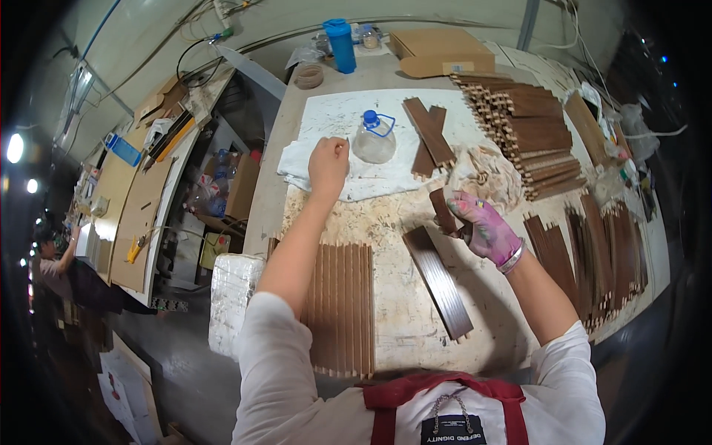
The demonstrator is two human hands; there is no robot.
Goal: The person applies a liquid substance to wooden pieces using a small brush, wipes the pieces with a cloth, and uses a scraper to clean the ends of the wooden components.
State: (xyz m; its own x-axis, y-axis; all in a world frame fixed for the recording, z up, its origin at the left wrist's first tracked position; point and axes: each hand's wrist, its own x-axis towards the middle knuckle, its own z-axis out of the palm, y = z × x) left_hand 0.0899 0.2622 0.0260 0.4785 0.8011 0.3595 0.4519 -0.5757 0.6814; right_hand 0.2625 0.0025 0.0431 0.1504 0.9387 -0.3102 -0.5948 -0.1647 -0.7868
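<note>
My bare left hand is raised over a white cloth, left of a clear plastic jug with a blue cap and handle. Its fingers are curled closed; whatever may be inside them is hidden. In a stained pink-purple glove, my right hand grips a short dark brown piece, whose exact kind I cannot make out. Just below that piece, a glossy dark brown wooden slat lies slanted on the worktable. Several brown slats lie side by side under my left forearm.
Two crossed slats rest beside a crumpled stained cloth. Stacked slats fill the far right, with more nearer. A blue bottle and a cardboard box stand behind. Another person works at left.
</note>
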